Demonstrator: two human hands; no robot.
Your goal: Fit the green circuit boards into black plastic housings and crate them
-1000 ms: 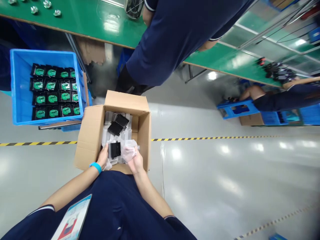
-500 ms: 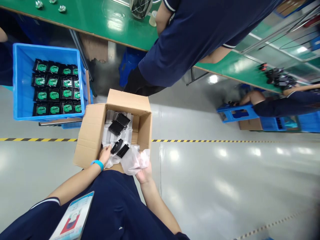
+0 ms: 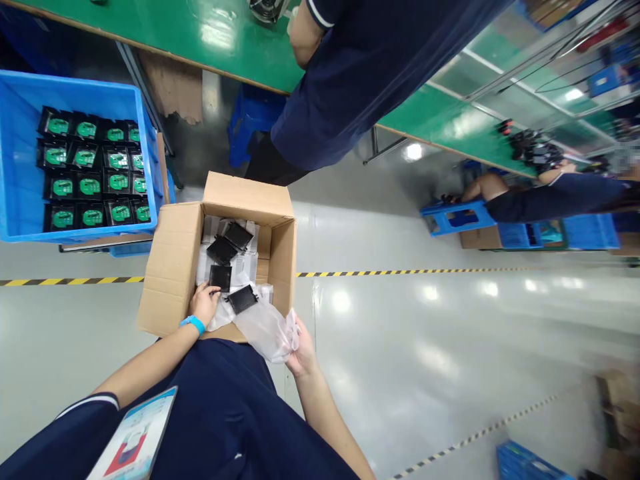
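Note:
An open cardboard box stands on the floor in front of me, holding white packs and several loose black plastic parts. My left hand, with a blue wristband, reaches into the box and its fingers close on the edge of one black part. Another black part lies just to the right of that hand. My right hand is outside the box at its near right corner, pinching a crumpled clear plastic bag.
A blue crate of black-and-green parts sits to the left of the box. A person in dark blue stands beyond the box at a green workbench. Yellow-black floor tape crosses behind. Another person sits by blue crates at far right.
My right hand pulled the clear bag off the black parts and out of the box to the right. The freed black parts now lie in the box; my left hand took one.

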